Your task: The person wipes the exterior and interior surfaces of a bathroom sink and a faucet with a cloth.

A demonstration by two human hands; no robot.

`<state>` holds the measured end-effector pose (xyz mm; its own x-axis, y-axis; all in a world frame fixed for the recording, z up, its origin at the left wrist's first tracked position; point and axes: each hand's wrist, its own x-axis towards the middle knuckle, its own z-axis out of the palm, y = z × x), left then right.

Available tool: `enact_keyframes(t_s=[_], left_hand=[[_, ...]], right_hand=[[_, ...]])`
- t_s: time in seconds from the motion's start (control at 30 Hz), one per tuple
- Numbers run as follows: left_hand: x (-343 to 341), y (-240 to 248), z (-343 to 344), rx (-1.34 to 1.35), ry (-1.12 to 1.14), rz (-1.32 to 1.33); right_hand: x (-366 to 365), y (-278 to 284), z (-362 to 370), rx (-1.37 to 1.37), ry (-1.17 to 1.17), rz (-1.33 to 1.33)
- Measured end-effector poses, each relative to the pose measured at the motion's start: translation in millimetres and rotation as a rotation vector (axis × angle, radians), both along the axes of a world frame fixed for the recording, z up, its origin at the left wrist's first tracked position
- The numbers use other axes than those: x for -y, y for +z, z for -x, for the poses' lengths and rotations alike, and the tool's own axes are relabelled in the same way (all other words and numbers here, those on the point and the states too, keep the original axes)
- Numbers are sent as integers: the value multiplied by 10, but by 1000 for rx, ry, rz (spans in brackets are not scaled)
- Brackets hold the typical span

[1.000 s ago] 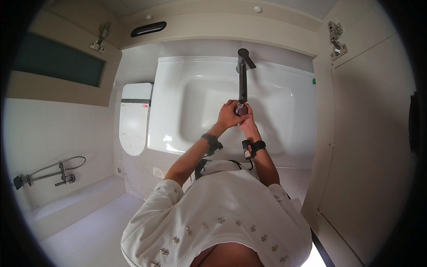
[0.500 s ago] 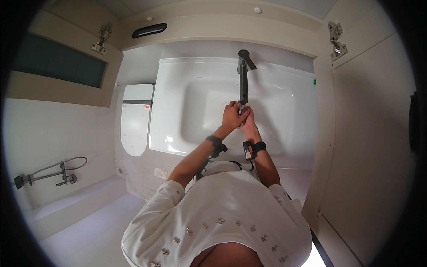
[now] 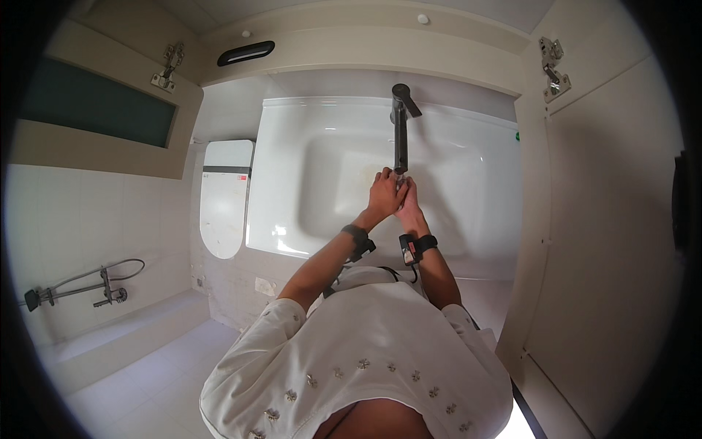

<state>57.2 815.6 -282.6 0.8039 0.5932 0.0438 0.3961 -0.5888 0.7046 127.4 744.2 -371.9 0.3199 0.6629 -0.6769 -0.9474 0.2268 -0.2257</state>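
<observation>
The tap [image 3: 401, 143] pointed toward six o'clock, its tip at one from the seemingly nearer left hand [image 3: 385, 195], which lay against the right hand [image 3: 410, 206], around what, if anything, I couldn't tell.

White short-sleeved fabric top [image 3: 365, 318]; small silvery ornaments [image 3: 363, 364] arcing near neckline edge. Black wrist straps [image 3: 425, 243], both sides; boxy black module [image 3: 404, 244], right.
</observation>
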Motion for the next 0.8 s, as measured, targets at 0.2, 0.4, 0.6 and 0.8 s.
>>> enact_keyframes(t_s=[0.2, 0.4, 0.6, 0.8], left_hand=[[-20, -31, 3, 118, -50, -24], [-35, -110, 56, 150, -62, -33], [-67, -140, 71, 163, -41, 31], [-180, -212, 13, 73, 60, 412]], right_hand=[[-7, -44, -36, 127, 22, -20], [-40, 47, 29, 144, 60, 84], [-90, -129, 60, 147, 23, 109], [-13, 88, 46, 30, -45, -23]])
